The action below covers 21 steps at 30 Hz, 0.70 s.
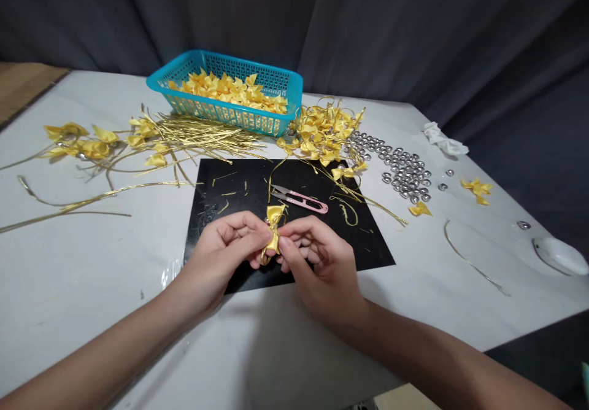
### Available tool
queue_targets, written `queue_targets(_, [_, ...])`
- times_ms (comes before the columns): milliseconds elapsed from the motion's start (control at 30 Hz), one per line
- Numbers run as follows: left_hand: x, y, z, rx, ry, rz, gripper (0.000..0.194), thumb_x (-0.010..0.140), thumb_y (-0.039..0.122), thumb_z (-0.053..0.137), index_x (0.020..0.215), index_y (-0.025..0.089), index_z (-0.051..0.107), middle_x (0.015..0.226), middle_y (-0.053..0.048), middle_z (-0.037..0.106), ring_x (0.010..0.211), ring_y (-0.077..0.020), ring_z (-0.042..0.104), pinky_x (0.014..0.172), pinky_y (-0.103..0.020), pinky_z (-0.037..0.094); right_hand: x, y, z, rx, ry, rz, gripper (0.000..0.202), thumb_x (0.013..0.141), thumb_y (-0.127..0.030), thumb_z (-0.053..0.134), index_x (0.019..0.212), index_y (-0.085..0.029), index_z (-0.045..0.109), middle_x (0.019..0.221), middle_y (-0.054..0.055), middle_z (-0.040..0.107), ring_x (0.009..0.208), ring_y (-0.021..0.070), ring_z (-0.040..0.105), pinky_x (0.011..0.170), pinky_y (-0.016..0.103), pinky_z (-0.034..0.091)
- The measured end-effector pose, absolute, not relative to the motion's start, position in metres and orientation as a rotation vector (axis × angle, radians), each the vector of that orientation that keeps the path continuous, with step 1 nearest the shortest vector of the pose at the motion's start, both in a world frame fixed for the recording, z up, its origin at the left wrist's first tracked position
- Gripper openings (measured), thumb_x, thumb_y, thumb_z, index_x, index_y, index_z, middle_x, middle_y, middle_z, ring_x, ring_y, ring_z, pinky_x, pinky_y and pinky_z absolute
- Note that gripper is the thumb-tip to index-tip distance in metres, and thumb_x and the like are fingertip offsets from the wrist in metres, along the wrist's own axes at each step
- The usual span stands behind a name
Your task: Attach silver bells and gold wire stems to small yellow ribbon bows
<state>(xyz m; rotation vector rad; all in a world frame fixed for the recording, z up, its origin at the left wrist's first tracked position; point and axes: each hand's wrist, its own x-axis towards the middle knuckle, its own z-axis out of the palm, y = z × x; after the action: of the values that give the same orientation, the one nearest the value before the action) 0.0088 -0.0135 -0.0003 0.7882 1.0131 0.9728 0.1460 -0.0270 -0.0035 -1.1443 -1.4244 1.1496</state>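
Note:
Between my two hands, above the black mat [377, 247], is a yellow ribbon bow [275, 215] with gold cord around its middle. My left hand [230, 247] pinches the bow's left side with thumb and fingertips. On the opposite side, my right hand [319, 256] grips it the same way, and the fingertips nearly meet. A loop of gold cord hangs beneath the bow, partly hidden by my fingers. Just beyond the bow, pink-handled thread snips [301, 199] lie on the mat among short gold cord scraps.
A turquoise basket [225, 110] of yellow bows stands at the back. Before it lies a bundle of gold cords [207, 134]. Corded bows [326, 131] are heaped beside silver bells [407, 170]. A crumpled tissue [444, 140] and a white computer mouse [559, 255] lie to the right.

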Motion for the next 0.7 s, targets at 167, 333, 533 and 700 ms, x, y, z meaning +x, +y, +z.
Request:
queue_targets(167, [0.007, -0.016, -0.002, 0.899, 1.100, 1.016, 0.014, 0.070, 0.021, 0.067, 0.058, 0.016, 0.061, 0.049, 0.005, 0.058, 0.047, -0.0049, 0.050, 0.048, -0.013, 0.039, 0.148, -0.022, 0.000, -1.191, -1.411, 1.202, 0.002, 0.075, -0.017, 0.056, 0.076, -0.018, 0.056, 0.066, 0.000, 0.062, 0.054, 0.0079, 0.059, 0.051, 0.018, 0.050])
queue_targets(333, [0.006, -0.016, -0.003, 0.975, 1.197, 1.068, 0.012, 0.069, 0.020, 0.067, 0.060, 0.016, 0.061, 0.052, 0.005, 0.060, 0.048, -0.0043, 0.051, 0.049, -0.012, 0.040, 0.150, -0.017, 0.001, -1.240, -1.428, 1.135, 0.003, 0.074, -0.016, 0.059, 0.075, -0.019, 0.060, 0.068, 0.000, 0.063, 0.061, 0.0099, 0.061, 0.055, 0.020, 0.053])
queue_targets(533, [0.006, -0.013, -0.002, 0.963, 1.205, 1.086, 0.013, 0.068, 0.019, 0.067, 0.057, 0.016, 0.060, 0.050, 0.006, 0.059, 0.046, -0.0036, 0.050, 0.047, -0.011, 0.040, 0.151, -0.015, -0.003, -1.290, -1.398, 1.137, 0.003, 0.072, -0.016, 0.061, 0.073, -0.020, 0.060, 0.069, 0.001, 0.065, 0.062, 0.0113, 0.063, 0.054, 0.020, 0.053])
queue_targets(700, [0.004, -0.011, -0.006, 0.924, 1.179, 1.091, 0.011, 0.069, 0.017, 0.066, 0.059, 0.016, 0.061, 0.051, 0.006, 0.059, 0.047, -0.0031, 0.050, 0.047, -0.010, 0.039, 0.153, -0.013, -0.005, -1.286, -1.532, 1.060, 0.004, 0.076, -0.016, 0.058, 0.074, -0.018, 0.059, 0.071, 0.001, 0.063, 0.064, 0.0106, 0.060, 0.053, 0.018, 0.052])
